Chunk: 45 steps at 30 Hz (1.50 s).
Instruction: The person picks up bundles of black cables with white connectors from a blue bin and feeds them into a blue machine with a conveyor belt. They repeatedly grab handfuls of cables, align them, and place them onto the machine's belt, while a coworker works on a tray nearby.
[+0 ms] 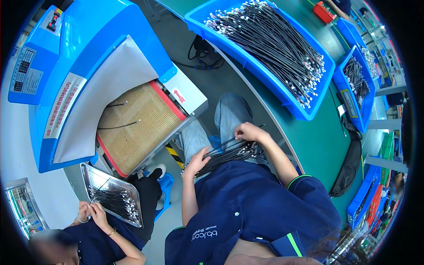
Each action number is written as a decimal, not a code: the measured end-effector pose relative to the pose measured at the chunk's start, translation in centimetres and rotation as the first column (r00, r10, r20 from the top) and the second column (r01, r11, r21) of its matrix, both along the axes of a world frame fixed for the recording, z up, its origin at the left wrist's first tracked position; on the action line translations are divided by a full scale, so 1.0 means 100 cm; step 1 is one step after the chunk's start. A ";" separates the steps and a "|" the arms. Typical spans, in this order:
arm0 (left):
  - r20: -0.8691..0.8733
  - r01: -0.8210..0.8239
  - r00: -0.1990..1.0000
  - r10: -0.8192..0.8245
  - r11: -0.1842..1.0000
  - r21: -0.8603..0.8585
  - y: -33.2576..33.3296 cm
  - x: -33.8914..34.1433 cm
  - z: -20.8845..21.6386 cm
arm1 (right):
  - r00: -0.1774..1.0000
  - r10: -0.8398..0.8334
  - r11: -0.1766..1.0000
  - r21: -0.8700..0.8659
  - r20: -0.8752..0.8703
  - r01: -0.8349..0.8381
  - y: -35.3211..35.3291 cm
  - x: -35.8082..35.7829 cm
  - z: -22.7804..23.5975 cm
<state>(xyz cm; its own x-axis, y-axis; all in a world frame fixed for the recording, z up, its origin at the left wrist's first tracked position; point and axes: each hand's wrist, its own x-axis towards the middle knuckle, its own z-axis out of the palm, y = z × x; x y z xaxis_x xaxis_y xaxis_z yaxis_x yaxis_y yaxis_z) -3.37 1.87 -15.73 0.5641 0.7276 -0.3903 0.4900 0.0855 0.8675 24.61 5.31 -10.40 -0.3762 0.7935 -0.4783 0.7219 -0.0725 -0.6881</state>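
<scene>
A bundle of thin black cables (227, 157) with whitish ends lies across my lap. My left hand (196, 164) rests at the bundle's left end, its fingers stretched over the cables and the thumb apart. Above the right part of the bundle, my right hand (250, 132) has thumb and fingers closed on a black cable, which slants down toward my left hand. Parts of the fingertips are hard to make out. Two loose black cables lie apart on the tan mesh conveyor belt (143, 132) of the blue machine (119, 22) at left.
A large blue bin (282, 104) of black cables stands on the green table (309, 143) at right, with smaller blue bins beyond. A black pouch (349, 165) lies near the table's edge. At lower left, a co-worker handles cables over a metal tray (92, 174), near a blue stool (165, 190).
</scene>
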 end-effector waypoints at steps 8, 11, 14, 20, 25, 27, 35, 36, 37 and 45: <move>-0.152 0.134 0.981 -0.118 0.986 0.103 0.002 0.001 -0.004 | 0.976 -0.105 0.955 0.254 -0.191 0.152 -0.003 0.007 -0.017; -0.120 0.112 0.987 -0.107 0.993 0.031 0.003 0.003 0.006 | 0.962 -0.149 0.932 0.293 -0.227 0.213 -0.004 0.012 -0.022; -0.025 0.032 0.999 -0.034 0.997 -0.075 0.002 0.003 0.005 | 0.962 -0.156 0.918 0.326 -0.226 0.225 -0.003 0.011 -0.022; -0.060 -0.156 0.981 0.184 0.935 0.318 0.000 0.007 0.001 | 0.977 -0.029 0.923 0.369 -0.210 0.107 -0.001 -0.001 -0.012; -0.240 -0.238 0.913 0.331 0.907 0.347 0.006 -0.002 0.023 | 0.988 0.041 0.978 0.210 -0.151 -0.009 0.003 -0.007 0.000; -0.152 -0.287 0.908 0.390 0.845 0.450 0.007 -0.014 0.017 | 0.991 0.033 0.981 0.195 -0.130 -0.007 0.005 -0.001 -0.001; -0.126 -0.359 0.899 0.420 0.869 0.341 0.010 -0.039 0.035 | 0.994 0.039 0.916 0.400 -0.098 0.004 0.013 0.014 0.002; -0.128 -0.360 0.901 0.415 0.878 0.314 0.010 -0.039 0.038 | 0.994 0.045 0.904 0.427 -0.099 0.001 0.014 0.013 0.005; -0.107 -0.338 0.914 0.391 0.881 0.333 0.010 -0.037 0.042 | 0.993 0.095 0.876 0.480 -0.071 -0.050 0.015 0.009 0.012; 0.038 -0.230 0.972 0.232 0.906 0.354 0.016 0.022 0.073 | 0.955 0.254 0.825 0.549 -0.150 -0.134 0.012 -0.056 0.038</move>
<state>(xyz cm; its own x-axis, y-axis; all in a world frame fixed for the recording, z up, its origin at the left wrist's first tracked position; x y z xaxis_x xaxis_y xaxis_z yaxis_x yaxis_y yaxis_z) -1.22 3.49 -8.39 0.3619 0.9282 -0.0860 0.4983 -0.1147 0.8594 19.01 6.46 -6.64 -0.5914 0.8003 0.0987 0.5182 0.4710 -0.7139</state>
